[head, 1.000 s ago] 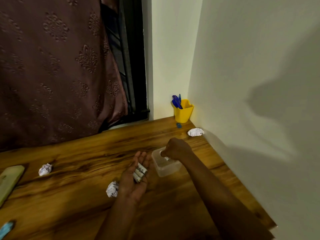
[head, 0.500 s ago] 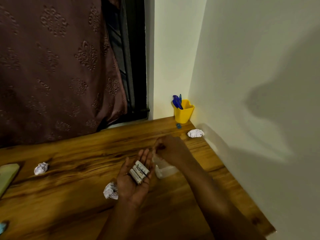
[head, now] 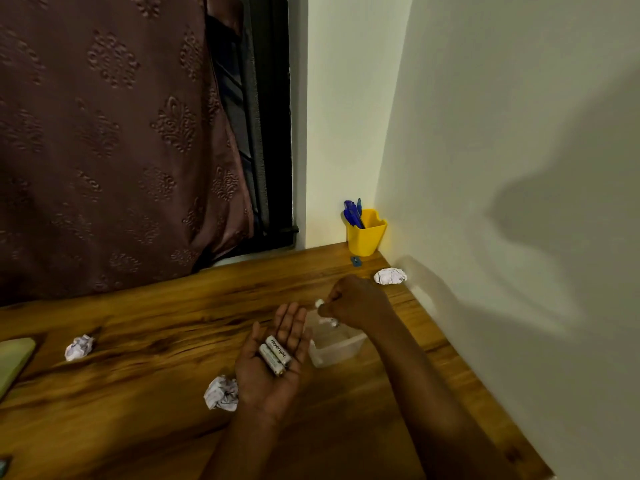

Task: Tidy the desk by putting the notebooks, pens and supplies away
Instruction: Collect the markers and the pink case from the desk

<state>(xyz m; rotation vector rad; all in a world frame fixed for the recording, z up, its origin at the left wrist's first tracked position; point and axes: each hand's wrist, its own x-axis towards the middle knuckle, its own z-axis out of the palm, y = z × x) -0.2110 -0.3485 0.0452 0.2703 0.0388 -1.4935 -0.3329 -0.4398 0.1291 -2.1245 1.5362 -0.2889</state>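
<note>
Now, left hand [head: 273, 370]: lying palm-up, fingers [head: 291, 320] straight, carrying two batteries [head: 276, 355].
Right hand [head: 358, 301]: fingers pinching one battery [head: 319, 302] above the box [head: 341, 349].
Box: sitting on the desk [head: 156, 393].

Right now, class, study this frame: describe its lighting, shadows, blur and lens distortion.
Head view: dim, warm light; a soft shadow lies on the wall; the wide lens makes the wall corner lean; the right hand and its pinched battery look soft, while the batteries on the left hand show a readable label.

wooden desk [head: 156, 341] bears crumpled paper balls [head: 79, 347], clear tub [head: 337, 346], yellow pen cup [head: 367, 237].
</note>
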